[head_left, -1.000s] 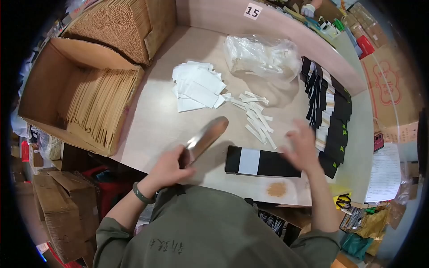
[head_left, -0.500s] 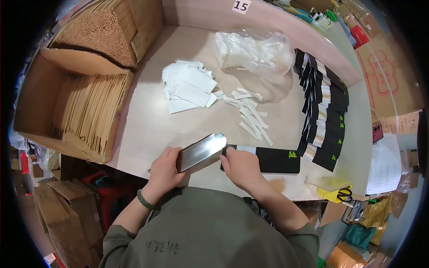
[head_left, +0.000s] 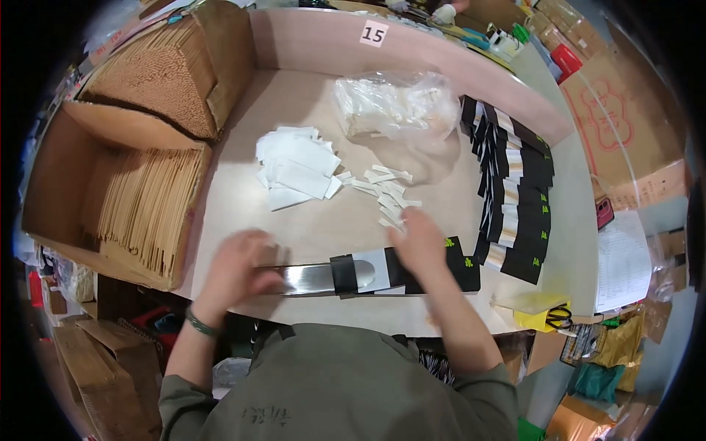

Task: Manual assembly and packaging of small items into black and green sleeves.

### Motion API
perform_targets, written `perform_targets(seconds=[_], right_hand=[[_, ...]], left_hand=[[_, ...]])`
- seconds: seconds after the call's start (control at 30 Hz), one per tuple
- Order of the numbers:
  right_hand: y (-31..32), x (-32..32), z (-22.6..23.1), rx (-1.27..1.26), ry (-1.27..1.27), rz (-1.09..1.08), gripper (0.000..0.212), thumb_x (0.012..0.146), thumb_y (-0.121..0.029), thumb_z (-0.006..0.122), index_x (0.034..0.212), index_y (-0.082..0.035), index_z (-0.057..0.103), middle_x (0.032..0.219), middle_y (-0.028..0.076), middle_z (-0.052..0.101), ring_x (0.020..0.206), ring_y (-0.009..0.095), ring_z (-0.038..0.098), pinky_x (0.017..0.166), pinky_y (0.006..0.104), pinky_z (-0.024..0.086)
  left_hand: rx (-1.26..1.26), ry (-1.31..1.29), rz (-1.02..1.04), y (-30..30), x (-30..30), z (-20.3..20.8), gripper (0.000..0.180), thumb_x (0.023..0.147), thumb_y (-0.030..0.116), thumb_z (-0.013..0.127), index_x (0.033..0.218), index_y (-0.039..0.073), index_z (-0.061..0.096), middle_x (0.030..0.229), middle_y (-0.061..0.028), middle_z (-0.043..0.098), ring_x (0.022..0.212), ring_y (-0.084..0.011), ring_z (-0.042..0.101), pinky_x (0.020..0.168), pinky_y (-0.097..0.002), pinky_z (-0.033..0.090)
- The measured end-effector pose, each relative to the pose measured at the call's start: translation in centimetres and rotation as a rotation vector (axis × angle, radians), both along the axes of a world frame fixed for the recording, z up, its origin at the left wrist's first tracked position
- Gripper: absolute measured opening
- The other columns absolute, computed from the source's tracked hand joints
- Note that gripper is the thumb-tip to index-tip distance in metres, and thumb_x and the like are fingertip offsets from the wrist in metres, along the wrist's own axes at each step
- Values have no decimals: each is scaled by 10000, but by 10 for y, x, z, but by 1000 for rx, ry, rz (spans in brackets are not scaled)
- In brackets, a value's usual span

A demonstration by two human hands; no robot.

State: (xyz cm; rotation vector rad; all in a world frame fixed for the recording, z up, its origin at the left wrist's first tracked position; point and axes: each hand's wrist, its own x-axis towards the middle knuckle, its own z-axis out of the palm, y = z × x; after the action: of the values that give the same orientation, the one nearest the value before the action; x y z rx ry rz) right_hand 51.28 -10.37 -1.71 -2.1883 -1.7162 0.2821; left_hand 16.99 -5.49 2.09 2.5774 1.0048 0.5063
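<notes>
A shiny metal plate [head_left: 309, 279] with a rounded tip lies level along the table's front. Its tip is over a white panel of a black card sleeve [head_left: 465, 273], and a black band [head_left: 343, 275] crosses the plate. At the plate's left end, my left hand [head_left: 237, 266] is blurred, its fingers apart. My right hand [head_left: 421, 239] reaches across the sleeve with its fingertips at the pile of white strips [head_left: 388, 189]. Whether it pinches a strip is hidden. Beyond my left hand sits a stack of white paper pieces [head_left: 300, 165].
Left stand cardboard boxes, one with thin brown sticks [head_left: 151, 209], another packed with stick ends [head_left: 147, 81]. A clear plastic bag [head_left: 397, 106] lies at the back. Overlapping black sleeves [head_left: 526, 198] line the right side, near a yellow holder with scissors [head_left: 544, 314].
The metal plate went from slanted in my left hand to lying flat with its tip over the sleeve. My right hand left the sleeve's end and moved up to the strips.
</notes>
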Motion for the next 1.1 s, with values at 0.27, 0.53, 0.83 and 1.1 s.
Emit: perform_targets(seconds=[0.27, 0.53, 0.83, 1.1], right_hand=[[11, 24, -7, 74, -95, 190, 144, 845, -168, 684, 853, -28, 651, 841, 134, 633, 784, 343, 625, 715, 430, 499], [104, -76, -21, 165, -72, 446, 141, 881, -164, 608, 840, -32, 639, 868, 166, 647, 840, 366, 634, 746, 476, 512], [60, -103, 38, -277, 100, 681, 157, 836, -198, 619, 814, -42, 618, 835, 158, 641, 817, 342, 641, 719, 456, 511], [1, -119, 18, -200, 151, 802, 84, 840, -117, 618, 826, -36, 602, 843, 127, 584, 860, 328, 613, 702, 437, 511]], left_hand=[[35, 61, 925, 51, -172, -28, 334, 861, 150, 696, 1157, 4, 645, 1023, -180, 645, 930, -354, 636, 804, -422, 512], [67, 209, 855, 46, -178, -55, 228, 871, 122, 620, 1083, 58, 675, 964, -170, 653, 929, -375, 631, 798, -471, 502], [-58, 185, 855, 59, -181, -47, 115, 915, 140, 556, 960, 36, 573, 879, -211, 647, 867, -421, 621, 709, -506, 491], [54, -295, 1064, 35, -173, -39, 191, 988, 150, 562, 1017, -20, 643, 847, -126, 681, 751, -240, 640, 671, -350, 500]])
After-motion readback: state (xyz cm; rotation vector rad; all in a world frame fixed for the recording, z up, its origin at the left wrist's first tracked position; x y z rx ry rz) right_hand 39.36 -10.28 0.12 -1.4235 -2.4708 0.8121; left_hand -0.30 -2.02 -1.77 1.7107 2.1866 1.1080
